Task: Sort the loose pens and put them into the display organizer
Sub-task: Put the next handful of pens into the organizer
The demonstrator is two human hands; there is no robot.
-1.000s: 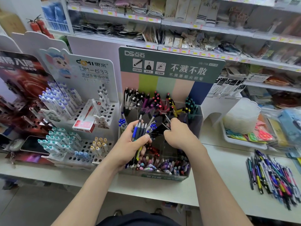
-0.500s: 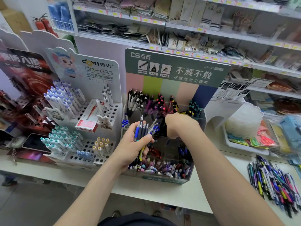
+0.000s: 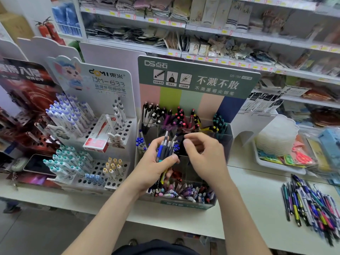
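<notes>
Gripping: left hand [image 3: 152, 166], pens [image 3: 165, 147] between thumb and fingers | right hand [image 3: 206, 157]: loosely curled, empty

My left hand [image 3: 152, 162] covers the middle of the bundle of pens [image 3: 165, 146], so only their tips above and their ends below show. My right hand [image 3: 204, 155] hides the middle compartments of the organizer [image 3: 185, 204], and I cannot tell whether its fingers [image 3: 198, 137] pinch anything. The heap of loose pens [image 3: 309, 205] on the bench [image 3: 248, 208] is blurred and cut by the right edge. The shelf tags [image 3: 225, 31] are too small to read. The red display [image 3: 22, 100] runs off the left edge.
</notes>
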